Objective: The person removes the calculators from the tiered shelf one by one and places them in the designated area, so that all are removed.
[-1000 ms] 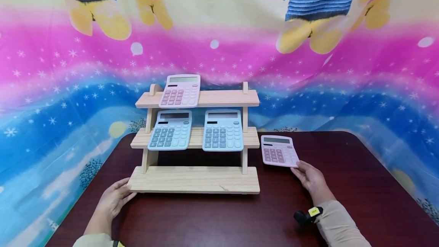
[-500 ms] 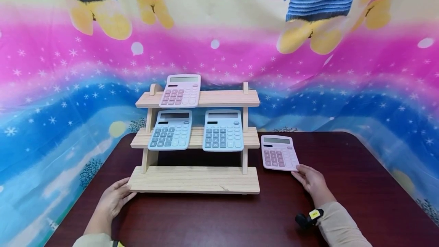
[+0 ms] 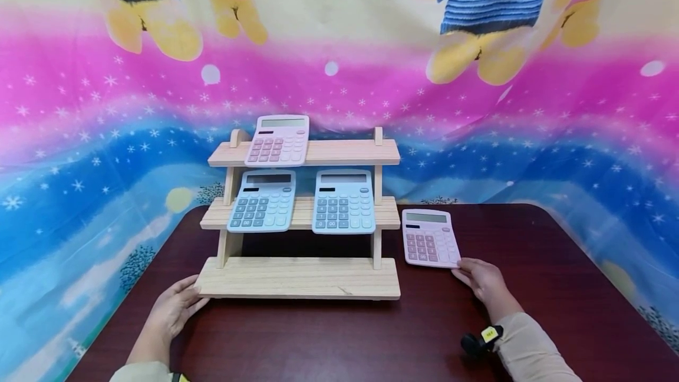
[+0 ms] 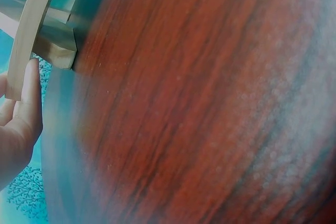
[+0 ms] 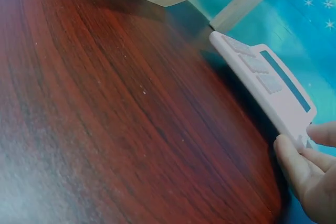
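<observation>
My left hand [image 3: 171,312] grips the left end of the bottom board of a three-tier wooden display stand [image 3: 297,279]; in the left wrist view, thumb and fingers lie on either side of that board [image 4: 23,51]. To the right of the stand, my right hand [image 3: 484,283] pinches a pink calculator [image 3: 444,240] by its lower right corner. The right wrist view shows this calculator [image 5: 289,106] tilted, its keys and display facing up, close over the table. On the middle tier lean two blue calculators, one on the left [image 3: 273,208] and one on the right [image 3: 358,211].
Another pink calculator [image 3: 289,134] leans on the left of the top tier. The stand is on a dark red-brown table [image 3: 318,341]. Behind it hangs a colourful printed cloth [image 3: 339,87], close to the table's far edge.
The lower edge of the pink calculator in my right hand has come down slightly toward me, and the right hand has shifted a little with it. My left hand keeps its hold on the stand.
</observation>
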A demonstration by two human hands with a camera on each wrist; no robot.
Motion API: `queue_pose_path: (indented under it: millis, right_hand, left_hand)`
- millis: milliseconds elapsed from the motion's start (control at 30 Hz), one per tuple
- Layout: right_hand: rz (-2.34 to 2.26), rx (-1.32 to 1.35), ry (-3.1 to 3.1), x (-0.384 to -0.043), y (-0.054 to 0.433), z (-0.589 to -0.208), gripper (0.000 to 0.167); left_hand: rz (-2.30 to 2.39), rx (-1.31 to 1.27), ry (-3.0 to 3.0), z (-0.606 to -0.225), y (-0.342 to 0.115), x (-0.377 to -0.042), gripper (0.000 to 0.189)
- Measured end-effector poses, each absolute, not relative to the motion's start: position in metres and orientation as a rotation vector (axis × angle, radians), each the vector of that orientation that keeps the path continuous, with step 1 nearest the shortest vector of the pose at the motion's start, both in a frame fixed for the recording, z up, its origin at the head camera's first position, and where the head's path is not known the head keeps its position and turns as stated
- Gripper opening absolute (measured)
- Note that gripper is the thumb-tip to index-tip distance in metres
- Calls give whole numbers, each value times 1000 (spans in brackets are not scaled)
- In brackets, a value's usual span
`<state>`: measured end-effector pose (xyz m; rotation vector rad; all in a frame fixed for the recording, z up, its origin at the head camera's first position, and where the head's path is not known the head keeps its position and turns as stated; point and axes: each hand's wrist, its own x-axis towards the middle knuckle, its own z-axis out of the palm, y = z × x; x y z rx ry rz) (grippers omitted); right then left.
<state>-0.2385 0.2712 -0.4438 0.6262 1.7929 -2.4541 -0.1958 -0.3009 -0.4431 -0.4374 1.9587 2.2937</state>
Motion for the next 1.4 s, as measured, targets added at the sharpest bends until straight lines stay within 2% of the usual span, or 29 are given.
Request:
queue_pose_path:
  millis: [767,900,1133,1200,1300,1400]
  right_hand:
    - [-2427,553,1847,-226,274,-422,54]
    - [-2451,473,1860,-233,274,-428,51]
    - [-2625,328,1670,-266,295,-467,63]
    - [-2649,281,1636,-270,297,-470,62]
    - [-2637,202,1654,-259,283,-447,58]
    - [-2645,161,1596,-240,261,-410,32]
  left_hand:
    - [2277,-520,1969,-444,-303,-200,60]
    - [2273,-540,1978,-446,-303,-202,61]
    - [2305,-554,1957,-445,-304,-201,63]
    - [2307,-557,1955,-444,-303,-200,63]
    - [2309,-557,1959,-444,-303,-201,63]
    - [2319,-550,1958,-444,-303,-201,64]
